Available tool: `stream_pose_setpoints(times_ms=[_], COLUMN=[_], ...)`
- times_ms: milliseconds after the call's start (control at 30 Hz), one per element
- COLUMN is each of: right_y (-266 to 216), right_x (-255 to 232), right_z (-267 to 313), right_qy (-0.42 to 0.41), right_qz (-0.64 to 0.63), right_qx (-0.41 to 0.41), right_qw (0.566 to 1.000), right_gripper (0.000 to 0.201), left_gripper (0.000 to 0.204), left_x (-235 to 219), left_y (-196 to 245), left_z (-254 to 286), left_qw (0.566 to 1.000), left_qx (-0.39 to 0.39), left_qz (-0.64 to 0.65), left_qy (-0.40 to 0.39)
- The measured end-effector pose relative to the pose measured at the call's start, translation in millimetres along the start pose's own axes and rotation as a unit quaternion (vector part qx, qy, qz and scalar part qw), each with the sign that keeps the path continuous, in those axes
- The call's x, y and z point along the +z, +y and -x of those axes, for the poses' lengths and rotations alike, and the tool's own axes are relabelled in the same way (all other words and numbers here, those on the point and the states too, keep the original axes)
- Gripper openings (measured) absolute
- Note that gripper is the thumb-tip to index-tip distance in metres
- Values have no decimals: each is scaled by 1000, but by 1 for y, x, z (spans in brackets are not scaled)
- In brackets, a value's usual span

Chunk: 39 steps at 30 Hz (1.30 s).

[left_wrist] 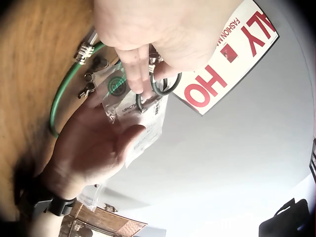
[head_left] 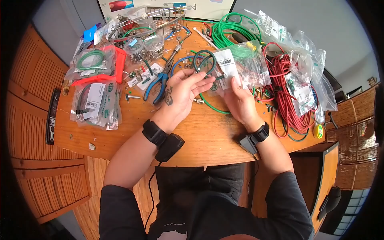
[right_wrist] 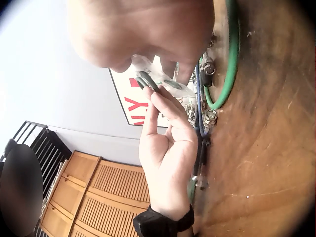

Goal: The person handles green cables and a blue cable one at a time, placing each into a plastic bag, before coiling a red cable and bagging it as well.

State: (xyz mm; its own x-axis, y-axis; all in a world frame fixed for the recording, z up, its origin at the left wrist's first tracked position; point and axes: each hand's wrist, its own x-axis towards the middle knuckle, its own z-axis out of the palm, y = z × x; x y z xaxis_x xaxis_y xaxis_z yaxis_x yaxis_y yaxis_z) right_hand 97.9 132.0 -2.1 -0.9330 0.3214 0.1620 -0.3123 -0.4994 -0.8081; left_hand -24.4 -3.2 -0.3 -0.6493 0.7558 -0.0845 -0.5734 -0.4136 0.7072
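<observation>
My left hand (head_left: 180, 98) pinches a small coil of dark green cable (head_left: 194, 63) between thumb and fingers. In the left wrist view the cable (left_wrist: 170, 92) loops out from under the fingers, with a metal connector (left_wrist: 152, 66) close by. A clear plastic bag with a white barcode label (head_left: 226, 62) is held by my right hand (head_left: 242, 106), thumb over its front. The coil overlaps the bag's left edge in the head view. In the right wrist view the left fingertips meet the coil (right_wrist: 148, 81) right beside the bag.
Blue-handled pliers (head_left: 160, 82) lie left of the hands. Bagged cables (head_left: 96, 100) and a red tray (head_left: 119, 66) are at the left, a wire basket (head_left: 176, 18) behind. A green cable coil (head_left: 216, 34) lies at the back, red cable (head_left: 282, 84) at the right.
</observation>
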Motion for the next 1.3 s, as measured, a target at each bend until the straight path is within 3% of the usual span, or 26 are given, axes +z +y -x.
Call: stream_pose_setpoints(times_ms=[367,433,700,933,1167,1300], right_y=[-1,0,-1,2,6,6], right_x=[-6,-5,-3,1,-10,-15], right_z=[-5,-5,-3,0,2,-1], right_qy=[29,48,10,43,64,60], right_qz=[-20,-44,-75,68,217,147], right_qx=[-25,3,9,-22,-23,-21], right_qw=[999,998,997,997,974,987], right_gripper=[49,47,47,46,32,29], left_gripper=[8,8,13,9,9,9], left_x=[-2,-2,-2,-4,3,3], left_y=[-8,-10,-10,-8,-5,5], left_z=[1,1,1,1,5,2], left_qw=[996,995,987,986,999,999], left_qx=[-72,-85,-131,-150,-18,22], left_qz=[-8,-5,43,29,21,25], left_qy=[-43,-45,-79,-65,-47,-10])
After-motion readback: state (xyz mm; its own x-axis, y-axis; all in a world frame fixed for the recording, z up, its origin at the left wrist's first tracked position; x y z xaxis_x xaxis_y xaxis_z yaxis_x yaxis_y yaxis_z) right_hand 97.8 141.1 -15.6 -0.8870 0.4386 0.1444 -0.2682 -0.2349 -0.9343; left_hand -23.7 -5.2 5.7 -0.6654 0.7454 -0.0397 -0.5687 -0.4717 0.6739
